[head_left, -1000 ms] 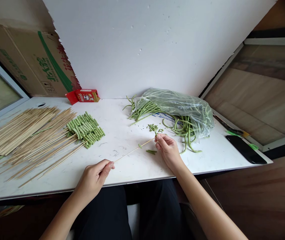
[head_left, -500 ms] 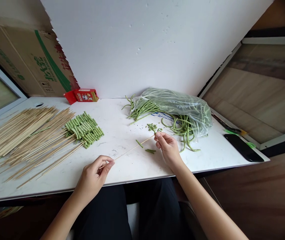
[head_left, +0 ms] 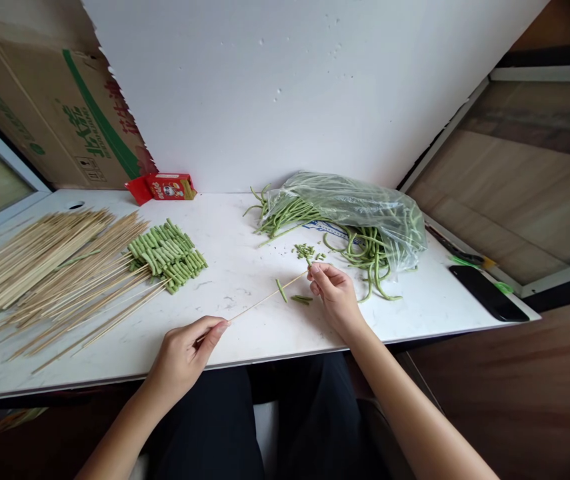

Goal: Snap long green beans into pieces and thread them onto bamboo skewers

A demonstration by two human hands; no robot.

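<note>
My left hand point(head_left: 187, 347) pinches a thin bamboo skewer point(head_left: 265, 298) between thumb and fingers near its lower end. The skewer slants up to the right, and its far end meets the fingers of my right hand point(head_left: 332, 290). A short green bean piece point(head_left: 309, 262) shows between those closed fingertips; whether the tip is inside it I cannot tell. One cut bean piece point(head_left: 281, 290) lies right by the skewer, and a few others point(head_left: 301, 300) lie beside my right hand. To the left, finished-looking rows of bean pieces point(head_left: 167, 253) sit threaded on skewers.
Many loose skewers point(head_left: 39, 260) cover the left of the white table point(head_left: 235, 267). Long beans spill from a clear plastic bag point(head_left: 349, 200) at the back. Small trimmings point(head_left: 305, 251) lie in front of it. A red box point(head_left: 172, 187), a black phone point(head_left: 487, 293) and a cardboard box point(head_left: 55, 120) stand around.
The bean piece beside the skewer has turned more upright. My left hand's fingers have straightened a little along the skewer; my right hand has hardly moved. The camera view has shifted slightly.
</note>
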